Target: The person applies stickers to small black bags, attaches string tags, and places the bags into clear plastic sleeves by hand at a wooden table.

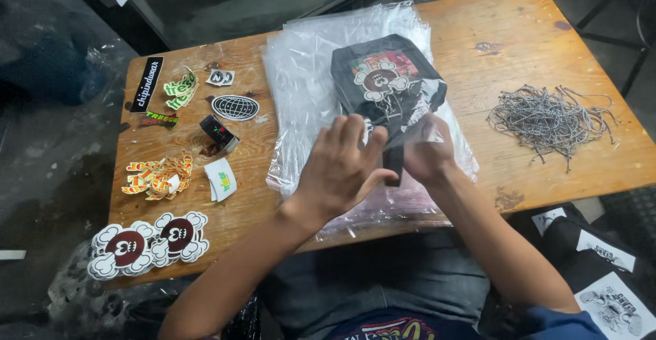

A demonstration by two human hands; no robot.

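Observation:
A folded black garment (389, 80) with a colourful cartoon print lies inside a clear plastic bag on top of a stack of clear plastic bags (307, 101) on the wooden table (533, 46). My left hand (342, 166) rests at the near end of the bagged garment, fingers spread over the bag's opening. My right hand (427, 155) grips the bag's near edge and flap beside it. Both hands meet at the bag's mouth, where a dark strip of the garment shows between them.
Stickers lie in piles at the table's left: two maroon cloud-shaped ones (147, 244), an orange heap (158, 176), a globe oval (235, 107), green ones (180, 90). A tangle of black-and-white cords (547, 118) lies on the right. More printed black garments (601, 272) sit low right.

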